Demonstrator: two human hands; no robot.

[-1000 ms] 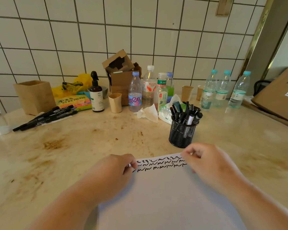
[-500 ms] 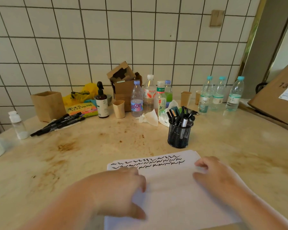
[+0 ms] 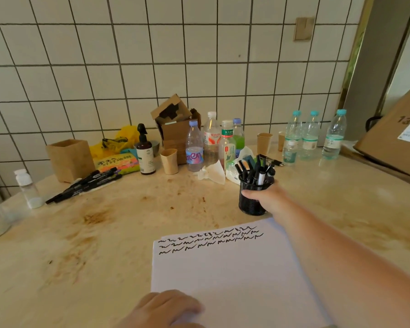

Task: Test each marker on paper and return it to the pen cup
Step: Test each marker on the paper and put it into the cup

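Observation:
A white sheet of paper (image 3: 230, 275) lies on the counter in front of me, with three rows of black squiggles along its top edge. Beyond it stands a black mesh pen cup (image 3: 250, 204) holding several black markers (image 3: 255, 172). My right hand (image 3: 269, 197) is wrapped around the cup's right side, thumb across its front. My left hand (image 3: 166, 308) rests on the paper's lower left corner, fingers loosely bent. Several more black markers (image 3: 85, 185) lie in a row at the left of the counter.
Along the tiled wall stand a brown square box (image 3: 70, 159), a dark pump bottle (image 3: 145, 152), paper cups (image 3: 169, 160), several water bottles (image 3: 310, 136) and crumpled tissue (image 3: 212, 172). A cardboard box (image 3: 398, 136) juts in at the right. Small white bottles (image 3: 29, 189) stand far left.
My right hand left the paper and reached forward to grip the pen cup. My left hand slid back to the paper's lower left corner. The view has pulled back.

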